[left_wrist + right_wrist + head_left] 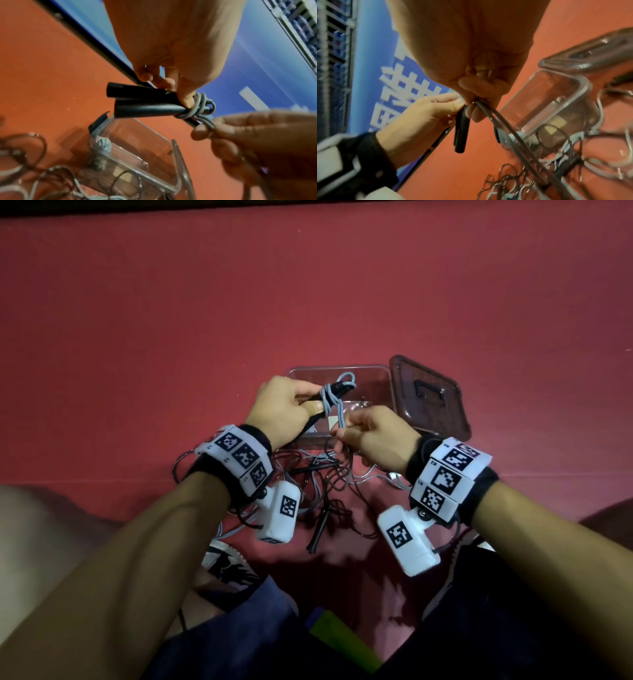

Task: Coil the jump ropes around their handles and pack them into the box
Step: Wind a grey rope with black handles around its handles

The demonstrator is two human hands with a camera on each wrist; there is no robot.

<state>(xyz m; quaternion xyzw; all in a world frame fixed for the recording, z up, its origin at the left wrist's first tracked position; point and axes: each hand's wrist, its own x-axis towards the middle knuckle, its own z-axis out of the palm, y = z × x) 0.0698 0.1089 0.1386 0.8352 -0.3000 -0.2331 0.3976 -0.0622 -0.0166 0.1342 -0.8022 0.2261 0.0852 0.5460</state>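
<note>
Holding two black jump-rope handles (pixel 337 389) side by side, your left hand (pixel 281 409) sits just left of centre in the head view, fingers and thumb curled tight round them. A grey rope (pixel 330 398) is wound several turns round the handles near their far ends, with a small loop sticking up past them. In the left wrist view the handles (pixel 145 102) lie nearly level across the middle of the frame, your thumb pressing them just beside the grey coils (pixel 195 108).

Your right hand (pixel 375 438), just right of centre, pinches the grey rope a little below the handles, its grip clamped on the strand. In the right wrist view a doubled length of the rope (pixel 510 129) runs from your fingers (pixel 476 111) down toward the lower right of the frame.

Directly behind and below both hands stands a clear plastic box (pixel 373 371), open, on a red floor covering (pixel 171 320). What lies inside it is hard to make out; a small grey bundle (pixel 102 144) shows at one corner in the left wrist view. Its brown see-through lid (pixel 430 395), with a dark carry handle, leans just to the right of the box, touching it.

Below your hands, toward the lower middle of the head view, a loose tangle of more ropes (pixel 329 484), dark and pale grey, lies on the floor covering with another black handle (pixel 320 529) among it.
</note>
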